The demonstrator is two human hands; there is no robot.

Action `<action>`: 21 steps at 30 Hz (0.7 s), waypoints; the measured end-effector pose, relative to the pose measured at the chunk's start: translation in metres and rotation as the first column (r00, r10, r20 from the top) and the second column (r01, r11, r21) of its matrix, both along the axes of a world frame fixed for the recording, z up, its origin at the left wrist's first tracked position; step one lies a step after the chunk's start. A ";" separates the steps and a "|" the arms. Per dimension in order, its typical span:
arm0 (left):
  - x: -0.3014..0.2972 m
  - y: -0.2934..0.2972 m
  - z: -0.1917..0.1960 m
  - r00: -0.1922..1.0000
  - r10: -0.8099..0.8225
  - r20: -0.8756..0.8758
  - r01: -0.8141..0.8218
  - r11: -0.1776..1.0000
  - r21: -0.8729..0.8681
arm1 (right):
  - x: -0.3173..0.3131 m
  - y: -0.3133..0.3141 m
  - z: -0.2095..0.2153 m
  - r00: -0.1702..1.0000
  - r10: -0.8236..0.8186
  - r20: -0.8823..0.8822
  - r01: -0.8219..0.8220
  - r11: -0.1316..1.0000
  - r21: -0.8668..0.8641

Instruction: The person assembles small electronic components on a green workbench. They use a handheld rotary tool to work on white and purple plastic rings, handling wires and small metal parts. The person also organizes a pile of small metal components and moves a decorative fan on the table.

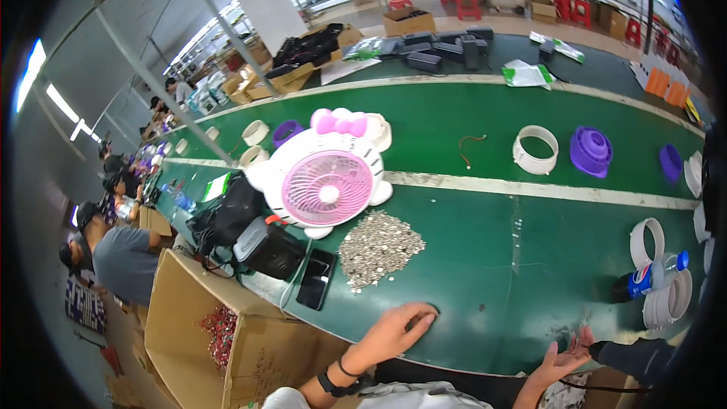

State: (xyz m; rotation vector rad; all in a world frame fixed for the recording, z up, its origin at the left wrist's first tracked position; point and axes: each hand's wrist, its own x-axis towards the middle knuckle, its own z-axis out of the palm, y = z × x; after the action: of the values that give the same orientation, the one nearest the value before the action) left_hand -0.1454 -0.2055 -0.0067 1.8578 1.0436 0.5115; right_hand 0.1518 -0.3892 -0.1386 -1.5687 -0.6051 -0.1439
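Observation:
My left hand [397, 329] rests flat on the green belt near its front edge, fingers spread, holding nothing. A heap of small silver parts [377, 246] lies just beyond it. My right hand [562, 357] hangs at the belt's front edge with the palm turned up and fingers apart, empty. Another person's dark-sleeved hand [606, 348] touches its fingertips from the right. A white and pink cat-shaped desk fan [326, 182] stands behind the heap.
A black phone [316, 278] and a dark box [266, 248] lie left of the heap. An open carton of small red parts [219, 326] stands at lower left. White rings [535, 150], purple caps [590, 151] and a plastic bottle [651, 276] sit on the belt. Workers sit along the left.

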 end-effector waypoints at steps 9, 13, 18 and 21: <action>0.132 0.199 -0.004 0.993 -0.068 -0.092 0.103 0.879 0.466 | -0.005 0.004 0.020 0.998 0.050 -0.045 -0.048 0.998 0.041; 0.174 0.247 -0.082 0.963 0.137 -0.232 0.067 0.713 0.698 | -0.006 0.009 0.022 0.999 0.021 -0.049 -0.021 1.000 0.015; 0.190 0.244 -0.102 0.935 0.184 -0.302 0.078 0.725 0.684 | -0.005 0.008 0.022 0.999 0.046 -0.002 -0.046 0.997 -0.058; 0.193 0.249 -0.104 0.943 0.153 -0.294 0.089 0.737 0.670 | 0.000 0.005 0.014 0.997 0.058 0.046 -0.054 0.995 -0.080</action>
State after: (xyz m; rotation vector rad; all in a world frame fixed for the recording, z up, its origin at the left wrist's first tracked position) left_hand 0.0476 0.0433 -0.1103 2.6577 1.2106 0.6782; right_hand 0.1516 -0.3842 -0.1246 -1.6267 -0.6997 -0.1171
